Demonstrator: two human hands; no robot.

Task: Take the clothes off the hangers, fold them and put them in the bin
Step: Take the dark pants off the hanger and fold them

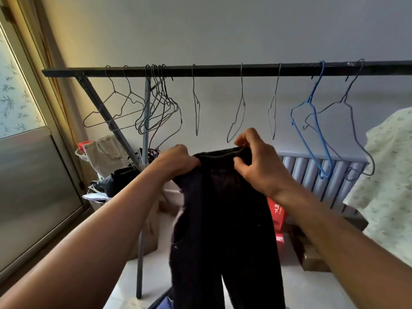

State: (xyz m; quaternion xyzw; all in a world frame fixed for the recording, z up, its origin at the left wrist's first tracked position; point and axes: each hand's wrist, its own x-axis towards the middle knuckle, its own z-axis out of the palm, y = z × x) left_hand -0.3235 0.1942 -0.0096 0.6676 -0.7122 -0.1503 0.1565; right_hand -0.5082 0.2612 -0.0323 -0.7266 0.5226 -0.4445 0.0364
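A pair of black trousers (pixel 225 224) hangs in front of me, off any hanger, legs dangling down. My left hand (pixel 176 162) grips the left end of the elastic waistband. My right hand (pixel 260 161) pinches the right end of the same waistband. Above them runs the dark rail (pixel 223 70) of the clothes rack with several bare wire hangers (pixel 156 103) and a blue hanger (pixel 312 112). A pale green patterned garment (pixel 388 175) still hangs at the far right. No bin is clearly in view.
The rack's grey upright post (pixel 140 241) and slanted brace (pixel 104 112) stand left of the trousers. Bags (pixel 104 152) and dark items pile by the window on the left. A radiator (pixel 323 172), a red box (pixel 276 217) and cardboard boxes (pixel 312 255) sit behind.
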